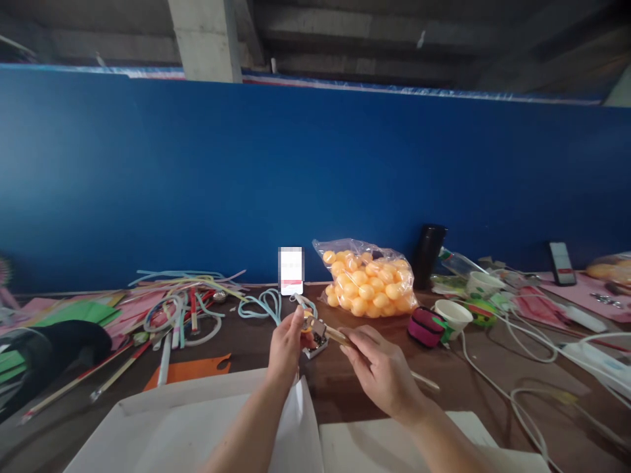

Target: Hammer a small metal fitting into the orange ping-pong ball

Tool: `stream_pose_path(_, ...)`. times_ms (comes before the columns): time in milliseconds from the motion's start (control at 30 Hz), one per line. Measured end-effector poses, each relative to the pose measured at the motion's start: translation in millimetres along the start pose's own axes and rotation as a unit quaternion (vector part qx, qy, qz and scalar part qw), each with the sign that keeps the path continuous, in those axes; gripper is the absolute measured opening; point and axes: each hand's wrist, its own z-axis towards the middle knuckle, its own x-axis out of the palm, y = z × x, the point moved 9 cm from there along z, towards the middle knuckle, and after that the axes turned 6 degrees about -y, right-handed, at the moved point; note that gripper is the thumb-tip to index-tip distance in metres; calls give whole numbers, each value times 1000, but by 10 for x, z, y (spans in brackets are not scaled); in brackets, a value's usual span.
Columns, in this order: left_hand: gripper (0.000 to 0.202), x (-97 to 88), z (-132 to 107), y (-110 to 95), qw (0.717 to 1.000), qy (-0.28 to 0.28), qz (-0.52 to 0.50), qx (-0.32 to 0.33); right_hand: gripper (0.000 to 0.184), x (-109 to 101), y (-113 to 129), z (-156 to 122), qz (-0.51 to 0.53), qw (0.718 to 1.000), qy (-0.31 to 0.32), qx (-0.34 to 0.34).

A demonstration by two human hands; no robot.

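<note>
My left hand (286,345) is closed, pinching a small orange ball (308,322) together with a small metal piece (318,332) above the brown table (340,387). My right hand (384,371) is closed round a thin wooden stick (340,337), whose tip meets the ball and metal piece; the stick's other end pokes out past my wrist. Both hands sit close together at the table's middle. A clear bag of orange balls (367,282) lies just behind them.
Coloured tubes and straws (187,302) and paper sheets lie at the left. White boards (197,420) lie at the front edge. A phone (290,270) leans on the blue wall. A pink pouch (426,326), paper cups (453,316), a black cylinder (428,255) and white cables (522,381) are at the right.
</note>
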Motion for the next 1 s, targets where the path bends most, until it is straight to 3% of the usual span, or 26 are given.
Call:
stream_pose_path(400, 53, 23, 14, 32, 999, 11, -44, -11, 29, -39, 8, 8, -3, 1000, -13, -6)
stream_pose_path(733, 47, 77, 5, -34, 990, 33, -135, -14, 27, -158, 20, 5, 44, 996, -70, -16)
stream_pose_path(1000, 50, 70, -34, -77, 990, 34, -135, -12, 30, -81, 59, -4, 29, 998, -46, -43)
